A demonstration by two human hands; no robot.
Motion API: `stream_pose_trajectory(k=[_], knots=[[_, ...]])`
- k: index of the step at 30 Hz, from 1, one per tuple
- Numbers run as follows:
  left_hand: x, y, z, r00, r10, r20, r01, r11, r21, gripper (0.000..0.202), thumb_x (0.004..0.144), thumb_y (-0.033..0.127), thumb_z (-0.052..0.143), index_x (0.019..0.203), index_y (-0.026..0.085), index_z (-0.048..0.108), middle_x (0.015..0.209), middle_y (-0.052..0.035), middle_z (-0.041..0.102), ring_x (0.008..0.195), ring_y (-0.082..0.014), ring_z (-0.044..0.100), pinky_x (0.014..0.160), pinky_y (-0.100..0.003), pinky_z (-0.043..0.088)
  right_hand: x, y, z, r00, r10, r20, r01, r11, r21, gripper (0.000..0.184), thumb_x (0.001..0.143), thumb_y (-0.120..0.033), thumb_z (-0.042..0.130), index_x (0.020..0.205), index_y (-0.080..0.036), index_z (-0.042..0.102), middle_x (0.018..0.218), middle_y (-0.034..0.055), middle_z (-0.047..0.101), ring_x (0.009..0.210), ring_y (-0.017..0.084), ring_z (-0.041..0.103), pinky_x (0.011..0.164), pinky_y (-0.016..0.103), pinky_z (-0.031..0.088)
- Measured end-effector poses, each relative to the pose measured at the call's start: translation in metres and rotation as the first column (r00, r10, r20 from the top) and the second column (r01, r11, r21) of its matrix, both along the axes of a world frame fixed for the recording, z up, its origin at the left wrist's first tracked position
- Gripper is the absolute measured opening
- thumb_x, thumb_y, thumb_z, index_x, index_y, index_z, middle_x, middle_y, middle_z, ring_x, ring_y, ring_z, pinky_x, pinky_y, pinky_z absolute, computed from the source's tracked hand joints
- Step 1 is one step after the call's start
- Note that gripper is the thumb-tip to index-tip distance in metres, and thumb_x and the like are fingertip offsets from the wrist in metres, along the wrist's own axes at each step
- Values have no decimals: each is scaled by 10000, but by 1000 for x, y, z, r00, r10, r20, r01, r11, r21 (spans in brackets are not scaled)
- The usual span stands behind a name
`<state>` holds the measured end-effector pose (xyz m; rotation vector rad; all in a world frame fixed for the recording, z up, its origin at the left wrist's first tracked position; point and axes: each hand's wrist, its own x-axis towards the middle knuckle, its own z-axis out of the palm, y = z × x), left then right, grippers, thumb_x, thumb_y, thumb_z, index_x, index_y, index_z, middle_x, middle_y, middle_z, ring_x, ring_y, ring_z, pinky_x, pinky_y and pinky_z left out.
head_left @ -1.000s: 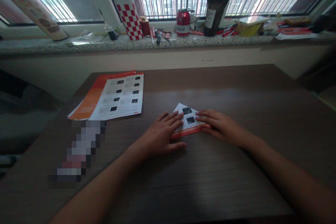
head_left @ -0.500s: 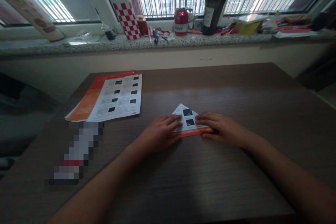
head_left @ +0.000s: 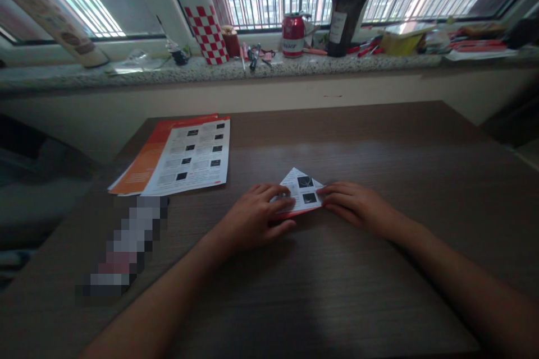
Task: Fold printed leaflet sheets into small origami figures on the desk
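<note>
— How far along is the folding?
— The folded leaflet (head_left: 304, 193) is already a triangle, lying on the counter (head_left: 379, 146) just before the person; I'd judge that more creases are left to make.
— And the grip?
— Released. The left hand (head_left: 256, 216) and right hand (head_left: 351, 206) press its corners with flat fingers (nothing is clasped).
— Which way does it point?
— The tip points toward the window, and the long orange edge runs left to right.

Fig. 1. On my remote feed: left hand (head_left: 252, 219) and right hand (head_left: 353, 207) bare; forearms bare along whole visible length, down to frame edge.
</note>
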<state>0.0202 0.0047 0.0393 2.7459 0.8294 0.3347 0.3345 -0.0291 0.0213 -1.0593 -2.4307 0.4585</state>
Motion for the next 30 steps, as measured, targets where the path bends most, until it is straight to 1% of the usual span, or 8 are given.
stream_pose_trajectory(k=[2, 4, 7, 10, 16, 21, 25, 30], knots=[[-1, 0, 1, 1000, 5, -4, -5, 1000, -7, 347, 1000, 434, 683, 1309, 277, 703, 1341, -102, 666, 1191, -318, 658, 1042, -539, 540, 1, -1, 0, 1000, -20, -8, 20, 1000, -23, 241, 1076, -286, 544, 1210, -273, 744, 1291, 78, 752, 1200, 260, 695, 1036, 467, 567], [-1, 1, -1, 1000, 12, 23, -11, 1000, -24, 290, 1027, 382, 642, 1285, 262, 703, 1302, -96, 678, 1153, -291, 670, 1007, -498, 561, 1, -1, -1, 999, -41, -21, 40, 998, -54, 247, 1076, -290, 541, 1236, -264, 728, 1260, 80, 758, 1175, 255, 699, 1021, 456, 568], [0, 2, -7, 995, 44, 89, -40, 998, -49, 238, 1047, 326, 601, 1245, 235, 696, 1267, -98, 698, 1134, -269, 684, 974, -455, 582, 0, -1, -1, 995, -92, -49, 87, 992, -89, 239, 1071, -309, 543, 1211, -264, 733, 1206, 83, 769, 1123, 260, 711, 976, 454, 576], [2, 2, -12, 988, 89, 129, -83, 995, -53, 209, 1035, 281, 608, 1223, 228, 683, 1217, -93, 723, 1100, -263, 701, 940, -441, 599, -4, -1, -1, 988, -142, -53, 136, 985, -105, 230, 1071, -314, 537, 1181, -256, 730, 1174, 89, 765, 1088, 261, 712, 948, 445, 573], [7, 3, -16, 971, 152, 183, -144, 988, -56, 261, 1023, 211, 613, 1280, 214, 655, 1189, -93, 735, 1054, -256, 716, 899, -427, 613, -10, 2, -1, 979, -197, -53, 192, 978, -81, 199, 1078, -295, 515, 1090, -239, 705, 1089, 89, 739, 1009, 250, 692, 889, 401, 553], [11, 5, -20, 962, 186, 201, -177, 982, -65, 244, 1040, 200, 603, 1276, 209, 662, 1182, -91, 731, 1029, -247, 716, 875, -410, 609, -12, 6, -6, 973, -211, -97, 208, 977, -42, 174, 1075, -291, 535, 1101, -221, 692, 1085, 93, 710, 996, 244, 678, 863, 384, 547], [13, 7, -25, 956, 173, 238, -162, 985, -68, 214, 1053, 199, 597, 1251, 205, 677, 1188, -93, 710, 1016, -230, 707, 863, -388, 603, -14, 9, -9, 969, -231, -89, 231, 973, -11, 166, 1072, -291, 550, 1094, -209, 692, 1070, 98, 706, 983, 252, 672, 860, 405, 547], [13, 11, -32, 955, 137, 262, -124, 990, -65, 204, 1044, 173, 618, 1235, 200, 684, 1240, -99, 676, 1080, -233, 684, 919, -394, 591, -16, 13, -11, 967, -245, -75, 246, 969, 6, 152, 1062, -283, 570, 1099, -217, 702, 1067, 97, 704, 990, 259, 674, 873, 419, 552]])
